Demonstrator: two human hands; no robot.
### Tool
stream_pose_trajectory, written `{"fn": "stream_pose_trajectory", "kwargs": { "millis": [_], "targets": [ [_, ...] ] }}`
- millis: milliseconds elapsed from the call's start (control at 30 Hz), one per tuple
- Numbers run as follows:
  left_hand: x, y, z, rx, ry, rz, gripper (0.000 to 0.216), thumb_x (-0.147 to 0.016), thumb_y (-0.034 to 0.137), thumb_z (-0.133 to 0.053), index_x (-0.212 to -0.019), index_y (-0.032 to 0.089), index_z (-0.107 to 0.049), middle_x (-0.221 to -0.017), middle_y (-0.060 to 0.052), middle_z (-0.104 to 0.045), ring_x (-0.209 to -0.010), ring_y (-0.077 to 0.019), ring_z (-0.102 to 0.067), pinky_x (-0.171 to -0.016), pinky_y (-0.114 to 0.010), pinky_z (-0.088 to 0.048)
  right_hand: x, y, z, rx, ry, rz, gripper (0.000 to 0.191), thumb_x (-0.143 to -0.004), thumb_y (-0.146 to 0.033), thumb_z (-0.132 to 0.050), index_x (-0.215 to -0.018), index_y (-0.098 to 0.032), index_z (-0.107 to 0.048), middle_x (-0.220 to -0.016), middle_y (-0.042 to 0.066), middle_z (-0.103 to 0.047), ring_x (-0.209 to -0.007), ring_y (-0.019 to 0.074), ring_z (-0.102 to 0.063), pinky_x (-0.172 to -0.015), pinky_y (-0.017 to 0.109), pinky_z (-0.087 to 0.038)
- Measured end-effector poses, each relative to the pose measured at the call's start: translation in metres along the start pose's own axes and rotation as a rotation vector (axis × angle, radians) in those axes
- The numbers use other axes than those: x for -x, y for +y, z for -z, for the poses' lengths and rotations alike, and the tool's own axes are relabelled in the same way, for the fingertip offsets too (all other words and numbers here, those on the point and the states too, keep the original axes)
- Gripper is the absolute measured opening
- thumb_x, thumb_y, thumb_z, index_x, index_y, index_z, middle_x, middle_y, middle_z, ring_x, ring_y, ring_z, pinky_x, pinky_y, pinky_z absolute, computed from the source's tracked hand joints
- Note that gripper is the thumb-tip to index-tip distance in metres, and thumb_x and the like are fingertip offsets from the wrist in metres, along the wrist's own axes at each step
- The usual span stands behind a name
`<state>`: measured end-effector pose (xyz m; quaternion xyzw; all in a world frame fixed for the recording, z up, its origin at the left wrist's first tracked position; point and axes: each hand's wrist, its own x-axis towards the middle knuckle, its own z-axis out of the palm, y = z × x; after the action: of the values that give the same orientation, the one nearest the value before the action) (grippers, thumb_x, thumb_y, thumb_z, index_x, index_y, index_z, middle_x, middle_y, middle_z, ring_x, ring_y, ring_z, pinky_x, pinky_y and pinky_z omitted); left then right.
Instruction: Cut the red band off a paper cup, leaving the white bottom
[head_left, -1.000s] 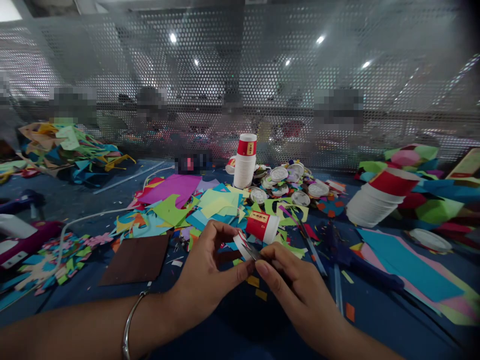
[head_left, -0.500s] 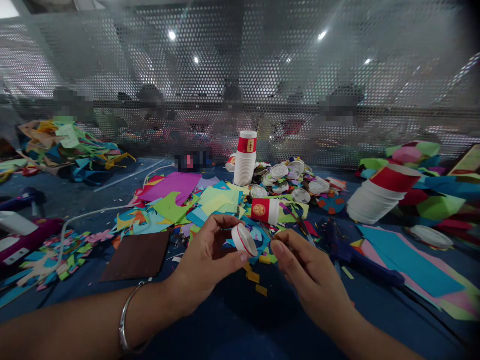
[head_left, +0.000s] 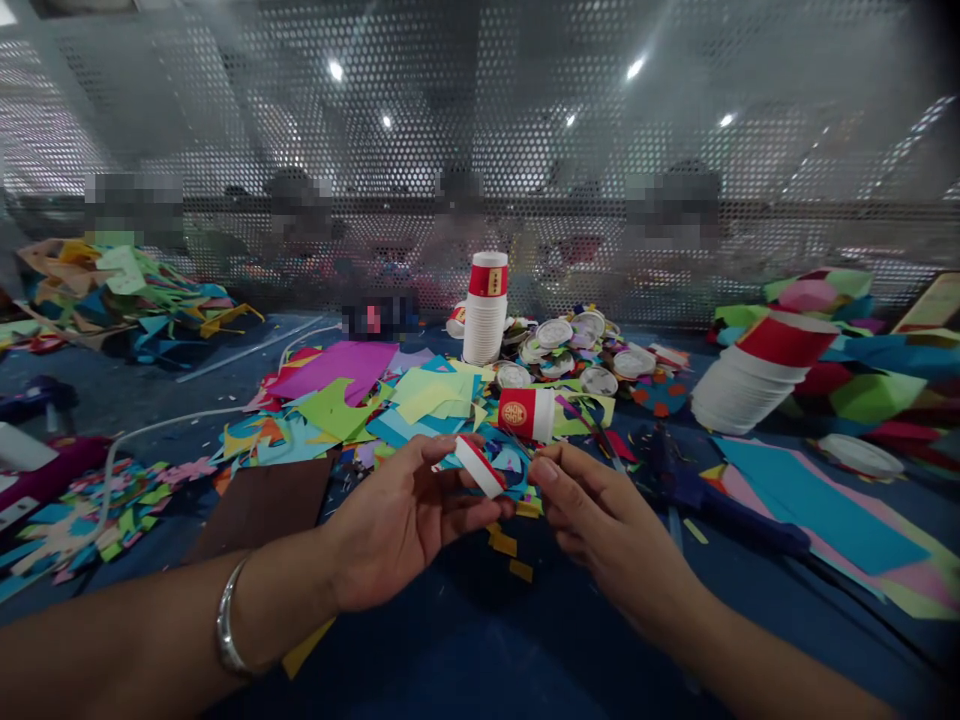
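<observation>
1. Blue table (head_left: 457, 650): paper scraps behind the hands, bare patch in front.
2. Left hand (head_left: 386, 535): in from the left, palm turned up and inward, fingers curled, digits pinching the cut cup piece above and below. Half a second ago the palm faced more downward.
3. Right hand (head_left: 611, 520): in from lower right, back of hand up, thumb pressed to index on a thin tool, other fingers folded.
4. Lying cup (head_left: 526, 415): on its side just beyond both hands.
5. Cut cup piece (head_left: 478, 468): in left fingers, off the table, tilted; white wall shows now, open rim did before.
6. Thin tool (head_left: 523, 443): blurry, type unclear.
</observation>
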<state>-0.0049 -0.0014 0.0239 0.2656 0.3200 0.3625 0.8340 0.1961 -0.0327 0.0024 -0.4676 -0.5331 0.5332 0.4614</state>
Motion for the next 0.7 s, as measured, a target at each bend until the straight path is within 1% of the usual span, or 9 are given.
{"fn": "stream_pose_trajectory", "kwargs": {
  "millis": [100, 167, 267, 333, 400, 467, 533, 600, 700],
  "targets": [
    [-0.001, 0.000, 0.000, -0.008, 0.019, 0.025, 0.029, -0.092, 0.032, -0.056, -0.105, 0.011, -0.072, -0.095, -0.010, -0.076, -0.079, -0.0163, -0.075, -0.078, -0.021, -0.061, 0.001, -0.001, -0.001, -0.042, -0.047, 0.015, 0.037, -0.095, -0.058, -0.063, -0.094, -0.022, -0.055, -0.061, -0.011, -0.030, -0.050, 0.0066, -0.020, -0.042, 0.019, -0.014],
    [-0.001, -0.001, 0.000, -0.019, 0.030, 0.025, 0.029, -0.093, 0.032, -0.055, -0.103, 0.010, -0.072, -0.092, -0.009, -0.075, -0.080, -0.0164, -0.074, -0.080, -0.022, -0.061, 0.002, -0.003, -0.002, -0.031, -0.083, 0.036, 0.037, -0.094, -0.057, -0.064, -0.095, -0.021, -0.056, -0.061, -0.011, -0.032, -0.049, 0.0061, -0.019, -0.042, 0.019, -0.015],
    [-0.002, -0.004, 0.001, -0.041, 0.027, 0.021, 0.028, -0.093, 0.031, -0.055, -0.102, 0.011, -0.073, -0.091, -0.010, -0.074, -0.085, -0.0165, -0.071, -0.086, -0.024, -0.060, 0.004, -0.005, -0.006, 0.027, -0.121, 0.075, 0.034, -0.091, -0.052, -0.070, -0.093, -0.020, -0.057, -0.067, -0.007, -0.047, -0.053, 0.0066, -0.035, -0.047, 0.018, -0.031],
    [-0.002, -0.006, 0.001, -0.054, 0.011, 0.024, 0.026, -0.094, 0.031, -0.056, -0.100, 0.013, -0.073, -0.093, -0.009, -0.073, -0.086, -0.0158, -0.070, -0.087, -0.025, -0.059, 0.003, -0.006, -0.008, 0.081, -0.123, 0.108, 0.032, -0.090, -0.050, -0.071, -0.091, -0.021, -0.059, -0.078, -0.002, -0.057, -0.065, 0.0104, -0.050, -0.058, 0.021, -0.043],
    [-0.002, -0.010, 0.003, -0.086, -0.022, 0.009, 0.024, -0.095, 0.032, -0.056, -0.097, 0.014, -0.072, -0.096, -0.009, -0.072, -0.085, -0.0157, -0.069, -0.087, -0.027, -0.059, 0.003, -0.006, -0.010, 0.119, -0.117, 0.129, 0.028, -0.090, -0.048, -0.070, -0.092, -0.022, -0.060, -0.085, 0.000, -0.062, -0.076, 0.0141, -0.058, -0.068, 0.025, -0.049],
    [-0.001, -0.012, 0.004, -0.168, -0.055, -0.070, 0.022, -0.096, 0.033, -0.057, -0.099, 0.016, -0.071, -0.101, -0.007, -0.071, -0.088, -0.0165, -0.068, -0.086, -0.030, -0.059, 0.002, -0.005, -0.011, 0.129, -0.115, 0.132, 0.025, -0.091, -0.047, -0.069, -0.094, -0.022, -0.062, -0.087, 0.001, -0.063, -0.077, 0.0146, -0.059, -0.070, 0.025, -0.050],
    [0.002, -0.014, 0.006, -0.299, -0.083, -0.210, 0.021, -0.095, 0.032, -0.063, -0.112, 0.020, -0.068, -0.108, -0.005, -0.070, -0.096, -0.0178, -0.066, -0.086, -0.032, -0.057, 0.002, -0.006, -0.010, 0.100, -0.126, 0.138, 0.024, -0.090, -0.045, -0.071, -0.092, -0.022, -0.062, -0.084, -0.001, -0.061, -0.074, 0.0134, -0.058, -0.069, 0.024, -0.050],
    [0.004, -0.015, 0.007, -0.436, -0.115, -0.351, 0.035, -0.090, 0.029, -0.071, -0.124, 0.026, -0.063, -0.115, -0.003, -0.069, -0.107, -0.0178, -0.064, -0.092, -0.031, -0.054, 0.003, -0.007, -0.010, 0.064, -0.139, 0.137, 0.026, -0.086, -0.043, -0.075, -0.088, -0.022, -0.061, -0.079, -0.003, -0.057, -0.070, 0.0120, -0.055, -0.066, 0.023, -0.048],
    [0.005, -0.016, 0.008, -0.538, -0.138, -0.413, 0.040, -0.086, 0.025, -0.077, -0.123, 0.024, -0.062, -0.114, -0.002, -0.070, -0.109, -0.0152, -0.062, -0.096, -0.028, -0.049, 0.005, -0.010, -0.011, 0.064, -0.151, 0.131, 0.030, -0.084, -0.046, -0.077, -0.085, -0.021, -0.060, -0.074, -0.004, -0.053, -0.065, 0.0107, -0.049, -0.059, 0.021, -0.043]
  ]
}}
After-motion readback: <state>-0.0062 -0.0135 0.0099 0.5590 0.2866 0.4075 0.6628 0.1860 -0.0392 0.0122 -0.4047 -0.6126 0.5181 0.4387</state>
